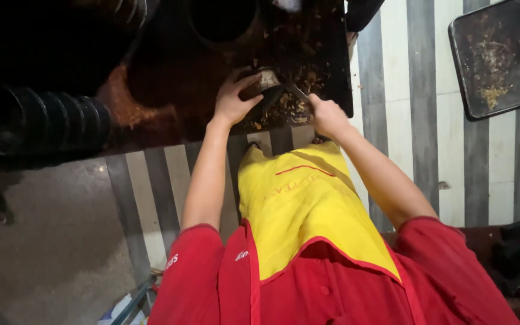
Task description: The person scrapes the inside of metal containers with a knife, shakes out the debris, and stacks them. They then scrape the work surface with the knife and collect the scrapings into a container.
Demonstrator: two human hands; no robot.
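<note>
Down below the head camera, two bare arms reach away from a red shirt (326, 289) and a yellow apron (308, 204) toward a dark work board (332, 54). This board is the main thing to look at, so every place is told from it.

On the near edge of the board sits a small round thing, brown and pale (265, 79). It is too dark and blurry to say what kind of thing it is. The left hand (234, 99) lies on it, with the fingers spread and curled over its top and side, pressing it against the board.

Just to the right of the round thing, also at the near edge of the board, is the right hand (326, 114). It is closed tight in a fist around the handle of a knife (296, 91). The blade points at the round thing and meets it near the left hand's fingertips.

Little brown and tan scraps (299, 81) are scattered over the board around both hands.

At the far side of the board a big dark round hole or pot (221, 21) shows. Left of the board, dark ridged rolls (49, 120) lie in shadow. Right of the board, well apart from it, a flat dark tray (495, 57) with crumbs rests on the grey and white striped floor (422, 120). The same stripes run under the near edge of the board, below the apron.
</note>
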